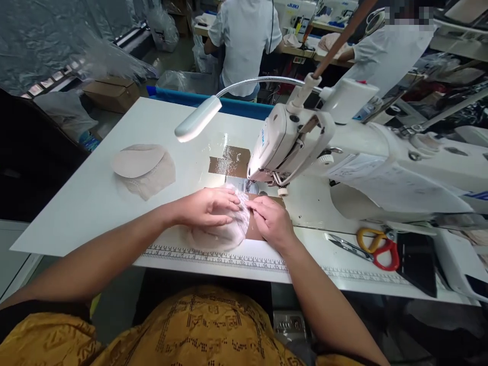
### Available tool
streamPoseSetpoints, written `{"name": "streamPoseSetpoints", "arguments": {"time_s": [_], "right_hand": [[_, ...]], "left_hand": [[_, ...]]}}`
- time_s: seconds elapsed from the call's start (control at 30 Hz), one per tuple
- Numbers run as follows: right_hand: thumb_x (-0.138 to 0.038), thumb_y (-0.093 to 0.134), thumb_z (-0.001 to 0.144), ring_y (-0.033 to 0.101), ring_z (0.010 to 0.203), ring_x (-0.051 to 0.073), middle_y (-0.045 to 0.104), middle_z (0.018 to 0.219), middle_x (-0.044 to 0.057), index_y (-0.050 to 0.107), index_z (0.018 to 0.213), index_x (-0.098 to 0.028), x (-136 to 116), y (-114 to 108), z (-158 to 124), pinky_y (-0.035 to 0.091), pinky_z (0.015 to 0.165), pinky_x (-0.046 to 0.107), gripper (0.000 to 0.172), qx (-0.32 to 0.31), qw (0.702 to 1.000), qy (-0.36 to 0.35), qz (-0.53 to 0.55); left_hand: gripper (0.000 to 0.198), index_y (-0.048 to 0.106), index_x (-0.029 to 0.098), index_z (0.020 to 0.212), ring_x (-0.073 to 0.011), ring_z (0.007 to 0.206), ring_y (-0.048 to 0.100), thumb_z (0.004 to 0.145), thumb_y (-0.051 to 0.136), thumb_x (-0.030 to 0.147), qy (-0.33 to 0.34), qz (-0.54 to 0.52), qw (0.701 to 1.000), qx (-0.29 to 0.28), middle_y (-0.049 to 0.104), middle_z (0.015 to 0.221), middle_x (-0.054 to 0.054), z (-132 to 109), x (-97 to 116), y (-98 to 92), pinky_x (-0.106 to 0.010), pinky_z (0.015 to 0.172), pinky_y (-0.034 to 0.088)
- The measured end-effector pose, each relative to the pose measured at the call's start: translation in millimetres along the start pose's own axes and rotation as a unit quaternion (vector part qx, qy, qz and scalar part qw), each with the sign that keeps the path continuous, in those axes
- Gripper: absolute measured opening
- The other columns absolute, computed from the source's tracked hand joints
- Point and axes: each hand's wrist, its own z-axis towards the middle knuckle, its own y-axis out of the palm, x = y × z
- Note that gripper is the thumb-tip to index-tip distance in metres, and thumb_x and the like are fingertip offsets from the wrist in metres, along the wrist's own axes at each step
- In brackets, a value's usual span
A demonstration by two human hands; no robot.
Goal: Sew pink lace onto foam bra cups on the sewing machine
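Observation:
A rounded piece of pale pink, lace-like fabric [238, 231] lies on the table just in front of the sewing machine's needle area [249, 185]. My left hand [213, 207] rests on it, fingers stretched out and pointing right. At the fabric's right edge, my right hand [270, 217] has thumb and forefinger pinched together on the rim, the other fingers curled. The white sewing machine [293, 137] stands beyond my hands. Whether the fabric reaches under the presser foot cannot be made out. Farther left lie beige fabric pieces [145, 168], one rounded and overlapping the other.
A lamp [198, 119] on a bent neck hangs above the white table [95, 213]. Brown tape [232, 161] covers part of the machine bed. A ruler strip [213, 258] runs along the front edge. Scissors [366, 249] and a black phone-like slab [416, 262] lie right. Two people sit beyond.

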Motion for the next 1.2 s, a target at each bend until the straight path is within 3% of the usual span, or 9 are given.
{"name": "streamPoseSetpoints", "arguments": {"time_s": [0.13, 0.23, 0.33, 0.43, 0.57, 0.77, 0.93, 1.1, 1.2], "right_hand": [[-0.008, 0.047, 0.083, 0.058, 0.085, 0.018, 0.066, 0.092, 0.006, 0.072, 0.104, -0.020, 0, 1, 0, 0.046, 0.073, 0.029, 0.035, -0.042, 0.998, -0.039, -0.036], [-0.009, 0.050, 0.082, 0.055, 0.084, 0.019, 0.065, 0.091, 0.006, 0.073, 0.103, -0.022, 0, 0, 0, 0.044, 0.072, 0.030, 0.034, -0.075, 0.991, -0.046, -0.096], [-0.008, 0.051, 0.082, 0.055, 0.085, 0.019, 0.064, 0.089, 0.006, 0.073, 0.105, -0.022, 2, -1, 0, 0.044, 0.074, 0.030, 0.034, -0.078, 0.990, -0.031, -0.117], [-0.009, 0.051, 0.083, 0.055, 0.086, 0.018, 0.063, 0.088, 0.005, 0.073, 0.103, -0.021, 4, -1, 0, 0.043, 0.077, 0.029, 0.032, -0.072, 0.992, -0.017, -0.103], [-0.011, 0.050, 0.085, 0.055, 0.084, 0.018, 0.061, 0.085, 0.005, 0.074, 0.100, -0.021, 6, -1, 0, 0.043, 0.075, 0.029, 0.030, -0.075, 0.992, -0.011, -0.100], [-0.007, 0.050, 0.082, 0.055, 0.086, 0.017, 0.061, 0.086, 0.004, 0.074, 0.102, -0.024, 7, 0, -2, 0.042, 0.077, 0.029, 0.035, -0.064, 0.994, -0.011, -0.083], [-0.007, 0.049, 0.081, 0.054, 0.082, 0.017, 0.060, 0.083, 0.004, 0.074, 0.100, -0.023, 7, 2, -2, 0.040, 0.072, 0.028, 0.035, -0.059, 0.994, -0.012, -0.088], [-0.008, 0.048, 0.080, 0.054, 0.079, 0.017, 0.062, 0.083, 0.004, 0.071, 0.080, -0.018, 7, -1, -2, 0.038, 0.069, 0.029, 0.025, -0.038, 0.996, -0.005, -0.080], [-0.007, 0.045, 0.079, 0.055, 0.080, 0.017, 0.064, 0.085, 0.004, 0.069, 0.079, -0.017, 7, -3, -3, 0.038, 0.070, 0.029, 0.025, -0.009, 0.996, 0.020, -0.086]], "left_hand": [[0.034, 0.067, 0.016, 0.116, -0.0232, 0.111, 0.060, 0.088, 0.053, 0.031, -0.101, 0.014, 0.985, 0.137, 0.064, 0.122, -0.011, 4, 1, -1.9, -0.036, 0.093, 0.050], [0.047, 0.061, 0.014, 0.124, -0.0233, 0.093, 0.063, 0.080, 0.057, 0.028, -0.170, 0.085, 0.979, 0.068, 0.067, 0.109, -0.011, 21, -6, -2.0, -0.031, 0.075, 0.049], [0.025, 0.069, 0.017, 0.095, -0.0157, 0.060, 0.054, 0.073, 0.058, 0.024, -0.200, 0.094, 0.975, -0.030, 0.063, 0.071, -0.002, 38, -12, -2.0, -0.025, 0.052, 0.035], [0.008, 0.060, 0.018, 0.070, -0.0114, 0.053, 0.044, 0.071, 0.062, 0.026, -0.205, -0.027, 0.976, -0.067, 0.055, 0.063, 0.001, 46, -14, -3.5, -0.024, 0.048, 0.027], [0.029, 0.044, 0.016, 0.061, -0.0107, 0.060, 0.050, 0.066, 0.072, 0.023, -0.165, -0.297, 0.936, -0.087, 0.055, 0.067, 0.000, 44, -18, -8.3, -0.023, 0.055, 0.035], [0.040, 0.036, 0.017, 0.059, -0.0074, 0.054, 0.046, 0.059, 0.075, 0.020, -0.199, -0.378, 0.892, 0.148, 0.051, 0.063, 0.001, 33, -33, -21.4, -0.022, 0.052, 0.034], [0.012, 0.055, 0.015, 0.074, -0.0125, 0.066, 0.054, 0.073, 0.064, 0.024, -0.176, -0.033, 0.924, 0.337, 0.060, 0.075, -0.002, 15, -13, -26.2, -0.026, 0.063, 0.043], [0.022, 0.065, 0.015, 0.098, -0.0209, 0.092, 0.063, 0.089, 0.051, 0.029, -0.098, 0.111, 0.982, 0.116, 0.067, 0.103, -0.010, 12, 13, 8.3, -0.034, 0.082, 0.051], [0.028, 0.068, 0.011, 0.103, -0.0269, 0.109, 0.060, 0.092, 0.047, 0.027, -0.047, 0.195, 0.980, 0.014, 0.063, 0.120, -0.015, 21, 10, 32.4, -0.041, 0.095, 0.050]]}}
